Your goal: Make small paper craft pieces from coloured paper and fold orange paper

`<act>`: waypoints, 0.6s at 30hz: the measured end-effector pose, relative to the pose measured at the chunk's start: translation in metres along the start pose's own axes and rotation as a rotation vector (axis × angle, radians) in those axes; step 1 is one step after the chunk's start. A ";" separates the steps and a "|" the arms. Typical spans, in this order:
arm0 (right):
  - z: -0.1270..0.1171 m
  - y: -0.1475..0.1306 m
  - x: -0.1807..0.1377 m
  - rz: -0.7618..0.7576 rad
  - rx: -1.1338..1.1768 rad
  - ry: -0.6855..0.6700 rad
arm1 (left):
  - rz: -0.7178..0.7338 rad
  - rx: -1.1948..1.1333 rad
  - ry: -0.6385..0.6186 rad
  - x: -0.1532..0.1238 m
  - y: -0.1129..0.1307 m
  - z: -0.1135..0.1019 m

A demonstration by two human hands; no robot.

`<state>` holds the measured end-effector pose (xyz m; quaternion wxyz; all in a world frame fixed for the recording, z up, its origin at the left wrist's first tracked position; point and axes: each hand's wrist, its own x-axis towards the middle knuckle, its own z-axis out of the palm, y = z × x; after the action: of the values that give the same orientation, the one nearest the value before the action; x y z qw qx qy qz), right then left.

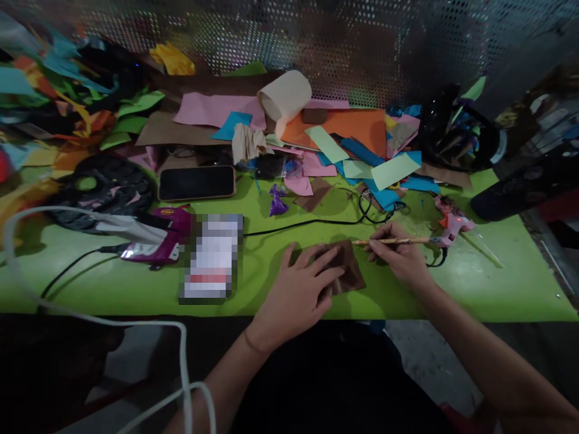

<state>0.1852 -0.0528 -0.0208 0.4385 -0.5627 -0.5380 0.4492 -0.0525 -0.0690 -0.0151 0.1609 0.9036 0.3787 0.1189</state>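
My left hand [306, 283] lies with its fingers spread over a small square of brown paper [351, 274] on the green table, pressing its left part. My right hand [400, 256] pinches a thin wooden pencil [393, 241], which lies almost level. The pencil's left tip is just by the top right edge of the brown paper; I cannot tell if it touches. Beyond the pencil's far end, a pink glue gun [455, 228] with a small red light rests on the table.
Left of my hands are a phone with a blurred screen [211, 256], a dark phone [197, 182] and a purple device [156, 238]. Coloured paper scraps [357, 150] and a paper roll [286, 96] lie behind. A black cable [298, 223] crosses the table; a dark bottle [520, 187] lies right.
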 end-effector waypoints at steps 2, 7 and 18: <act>0.001 0.001 0.000 -0.007 -0.008 0.012 | -0.005 -0.011 -0.011 0.000 0.000 0.000; 0.003 0.005 0.000 -0.016 -0.080 0.024 | -0.002 -0.035 0.002 0.001 -0.001 0.002; -0.004 0.005 0.001 0.009 -0.350 0.081 | 0.012 0.051 -0.015 -0.007 0.004 -0.005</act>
<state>0.1904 -0.0518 -0.0253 0.3532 -0.6502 -0.5874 0.3277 -0.0564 -0.0754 -0.0095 0.1400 0.9106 0.3748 0.1033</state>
